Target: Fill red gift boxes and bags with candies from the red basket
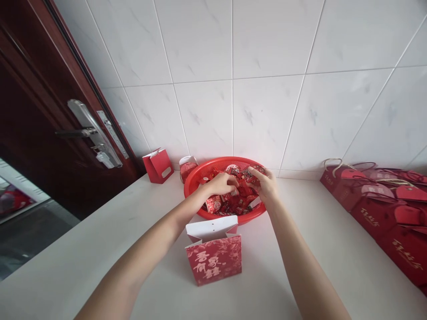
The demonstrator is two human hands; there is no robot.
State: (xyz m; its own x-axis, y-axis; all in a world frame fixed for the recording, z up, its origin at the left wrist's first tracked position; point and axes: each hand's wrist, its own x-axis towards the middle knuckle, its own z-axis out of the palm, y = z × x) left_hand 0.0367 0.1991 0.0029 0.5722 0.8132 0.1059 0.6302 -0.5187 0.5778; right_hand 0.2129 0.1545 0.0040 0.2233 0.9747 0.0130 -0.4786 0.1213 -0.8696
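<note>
Forearms (156, 240) (302, 262) flank a red box (216, 260) (mouth up, long axis crosswise), hands (224, 183) (267, 187) at the basket (190, 187), grip unclear.

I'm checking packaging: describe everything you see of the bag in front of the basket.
The red bag looks like folded card, with pale flowers and characters on its front. Its top gapes open, showing white inside; the sides crease inward, and the back flap has dark dots. It stands upright on the white counter, just before the red basket; neither the left hand nor the right hand touches it.
</note>
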